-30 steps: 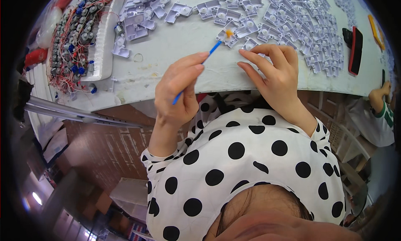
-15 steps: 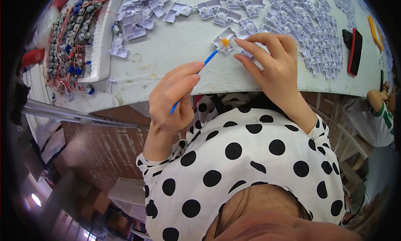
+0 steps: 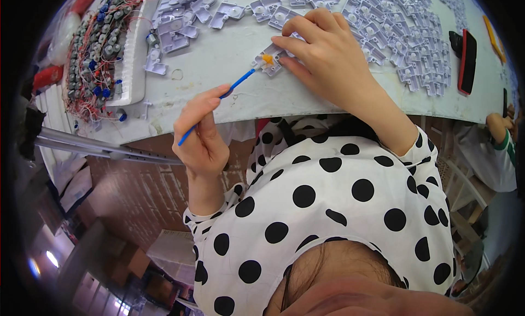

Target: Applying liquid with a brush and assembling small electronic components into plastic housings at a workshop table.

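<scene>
My left hand (image 3: pixel 201 124) pinches a small brush (image 3: pixel 238 83) by its thin blue handle, thumb and fingers closed round it. The brush slants up to the right, and its orange tip (image 3: pixel 267 59) is at the inside of a pale plastic housing (image 3: pixel 269 68) on the table. My right hand (image 3: pixel 322 59) is curled over that housing's right side, thumb and forefinger at its edge. Part of the housing is hidden under those fingers. More pale housings (image 3: pixel 227 14) of the same kind lie just beyond both hands.
On the left, a white foam tray (image 3: pixel 131 70) borders a heap of small motors (image 3: pixel 98 59) with red wires. Rows of housings (image 3: pixel 421 59) cover the table's right half. A black-and-red object (image 3: pixel 466 61) and a yellow tool (image 3: pixel 494 39) lie far right, near another person's arm (image 3: pixel 497 130).
Both hands have moved left, together with the brush. The housing under the brush tip has shifted left and nearer, and my right fingers have closed in on its edge.
</scene>
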Demonstrator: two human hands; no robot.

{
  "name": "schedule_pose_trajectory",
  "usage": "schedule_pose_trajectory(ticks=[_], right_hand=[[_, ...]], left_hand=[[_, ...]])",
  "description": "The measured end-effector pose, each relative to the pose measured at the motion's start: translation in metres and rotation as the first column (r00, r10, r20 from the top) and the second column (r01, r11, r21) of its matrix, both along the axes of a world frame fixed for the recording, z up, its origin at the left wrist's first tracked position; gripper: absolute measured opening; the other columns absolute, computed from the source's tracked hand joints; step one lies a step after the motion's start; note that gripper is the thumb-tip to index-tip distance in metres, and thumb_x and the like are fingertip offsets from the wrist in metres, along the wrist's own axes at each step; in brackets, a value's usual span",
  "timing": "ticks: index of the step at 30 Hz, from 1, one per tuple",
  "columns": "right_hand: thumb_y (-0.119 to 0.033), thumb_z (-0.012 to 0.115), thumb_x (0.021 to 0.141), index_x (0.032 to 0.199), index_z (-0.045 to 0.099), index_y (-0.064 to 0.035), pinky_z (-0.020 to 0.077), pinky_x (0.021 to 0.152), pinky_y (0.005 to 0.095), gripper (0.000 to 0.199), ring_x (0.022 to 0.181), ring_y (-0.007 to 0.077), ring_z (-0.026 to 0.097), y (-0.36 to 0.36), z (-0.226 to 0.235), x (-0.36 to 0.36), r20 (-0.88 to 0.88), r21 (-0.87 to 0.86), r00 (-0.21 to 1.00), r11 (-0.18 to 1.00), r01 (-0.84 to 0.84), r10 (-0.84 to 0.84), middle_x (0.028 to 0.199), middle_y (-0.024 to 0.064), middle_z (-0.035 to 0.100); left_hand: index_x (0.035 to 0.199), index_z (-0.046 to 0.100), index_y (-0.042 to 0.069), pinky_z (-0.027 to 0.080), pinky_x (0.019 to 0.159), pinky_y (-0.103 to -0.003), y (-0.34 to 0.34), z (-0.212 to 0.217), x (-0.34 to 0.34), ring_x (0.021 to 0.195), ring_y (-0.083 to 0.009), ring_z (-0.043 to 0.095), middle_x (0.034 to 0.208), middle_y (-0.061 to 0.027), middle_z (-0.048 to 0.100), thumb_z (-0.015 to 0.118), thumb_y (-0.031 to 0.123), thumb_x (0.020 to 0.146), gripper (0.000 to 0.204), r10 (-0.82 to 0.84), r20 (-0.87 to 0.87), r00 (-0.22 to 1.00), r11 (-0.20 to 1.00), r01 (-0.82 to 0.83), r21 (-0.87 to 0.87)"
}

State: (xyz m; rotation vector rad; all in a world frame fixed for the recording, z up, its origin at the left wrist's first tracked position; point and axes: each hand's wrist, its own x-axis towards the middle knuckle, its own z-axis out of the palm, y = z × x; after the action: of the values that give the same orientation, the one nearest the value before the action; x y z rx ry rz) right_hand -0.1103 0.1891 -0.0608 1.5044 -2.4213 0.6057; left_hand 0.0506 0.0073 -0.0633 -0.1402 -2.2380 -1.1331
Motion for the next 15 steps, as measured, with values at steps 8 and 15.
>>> schedule_pose_trajectory(ticks=[8, 15], right_hand=[[-0.017, 0.078, 0.074, 0.100, 0.073, -0.0111, 0.0417, 0.088, 0.0373, 0.026, 0.101, 0.0214, 0.053, -0.0027, 0.0019, 0.0019, 0.031, -0.008, 0.999, 0.999, 0.039, -0.039, 0.101, -0.0012, 0.063], [-0.015, 0.077, 0.074, 0.099, 0.073, -0.0108, 0.0409, 0.087, 0.0363, 0.026, 0.100, 0.0198, 0.054, -0.0048, 0.0027, 0.0038, 0.046, 0.004, 0.997, 0.998, 0.060, -0.060, 0.099, -0.0018, 0.063]], left_hand=[[0.112, 0.047, -0.006, 0.060, 0.088, -0.045, 0.0024, -0.0044, 0.0071, 0.100, -0.0354, 0.068, 0.106, -0.0252, 0.060, 0.035, 0.002, 0.104, 0.017, 0.106, 0.019, 0.994, 0.992, -0.107, 0.060], [0.109, 0.048, -0.005, 0.059, 0.086, -0.043, 0.0058, 0.0013, 0.0047, 0.097, -0.0354, 0.069, 0.103, -0.0271, 0.064, 0.037, 0.002, 0.104, 0.014, 0.083, -0.068, 0.994, 0.997, -0.083, 0.003]])
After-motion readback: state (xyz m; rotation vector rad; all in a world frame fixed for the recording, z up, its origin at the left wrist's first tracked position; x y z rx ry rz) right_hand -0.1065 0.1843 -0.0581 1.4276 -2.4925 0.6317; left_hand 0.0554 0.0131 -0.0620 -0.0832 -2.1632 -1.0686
